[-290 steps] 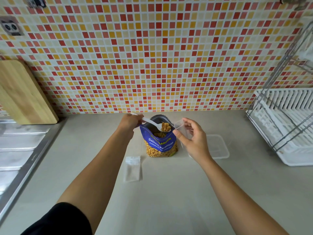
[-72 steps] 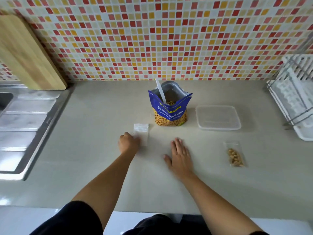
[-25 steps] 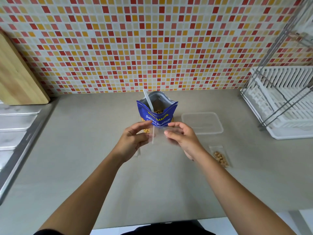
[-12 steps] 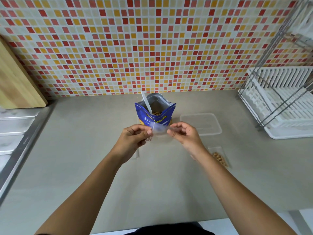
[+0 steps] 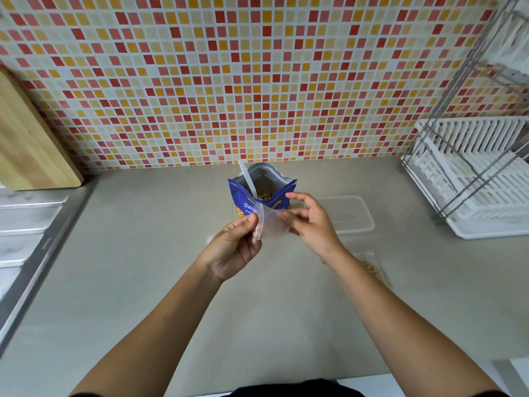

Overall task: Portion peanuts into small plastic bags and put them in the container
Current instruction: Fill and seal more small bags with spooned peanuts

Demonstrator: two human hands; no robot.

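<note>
Action sits above the middle of the table (image 5: 143, 267), where a clear, empty small plastic bag (image 5: 272, 222) hangs in the air between both hands, just in front of the blue salted-peanut pouch (image 5: 252, 200). Over on one side the left hand (image 5: 234, 250) has its grip pinched on the bag's left edge, thumb and forefinger tight. Opposite, the right hand (image 5: 312, 224) pinches the other side, its spare fingers spread loose. By my read this is the opening step: the mouth must be teased apart before any nuts go in. The next move calls for one hand to hold that mouth wide while the other goes for the white spoon (image 5: 246, 179), standing in the pouch near the table's back edge. Just right of the pouch waits the clear container (image 5: 352, 216), looking empty. One filled bag of peanuts (image 5: 372, 272) lies nearer the front edge on the right, mostly hidden behind the right forearm. Whether the held bag's seal has parted, I cannot tell; the film is too clear. A pale scrap (image 5: 210, 239) beside the left hand may be another bag.
</note>
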